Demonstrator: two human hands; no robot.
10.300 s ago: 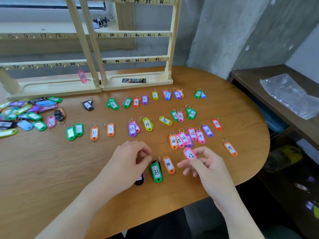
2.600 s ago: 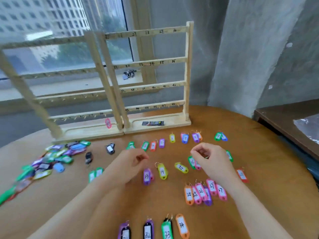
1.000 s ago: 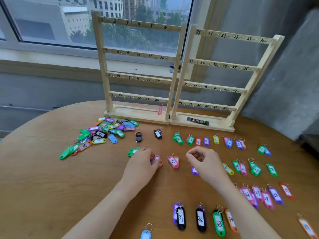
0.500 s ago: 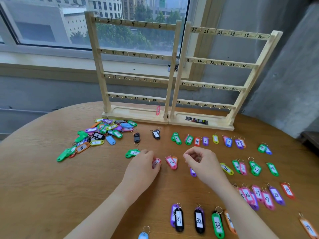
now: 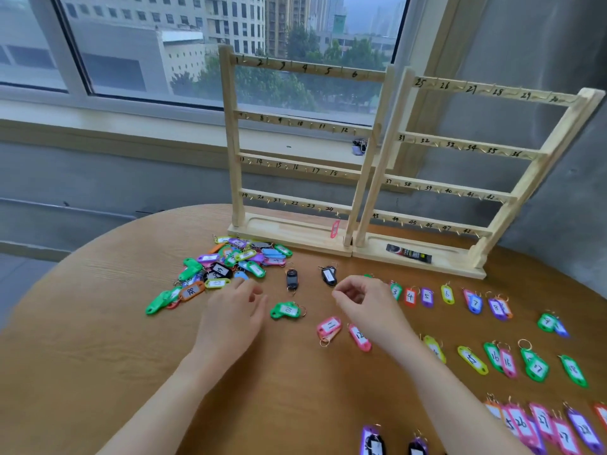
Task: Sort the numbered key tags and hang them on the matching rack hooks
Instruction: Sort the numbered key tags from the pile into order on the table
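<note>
Round wooden table (image 5: 98,372) by a window (image 5: 197,44) w/ city bldgs outside, grey concrete wall at right. Two wooden key racks (image 5: 361,159) stand side by side at the table's far edge, rails numbered 1–48; one pink tag (image 5: 334,228) hangs near 24. Unsorted pile of coloured key tags (image 5: 226,267) at left; sorted rows w/ handwritten nos. at right. Left hand (image 5: 233,320) relaxed, fingers loosely spread, near the pile. Right hand (image 5: 364,307) fingers curled, pinching; can't tell what.

two wooden racks (image 5: 305,159) side by side, four numbered rails each. one pink tag (image 5: 334,228) hanging on them. two black tags (image 5: 291,279) lying just before the racks. two hands (image 5: 231,318). heap uncountable.
</note>
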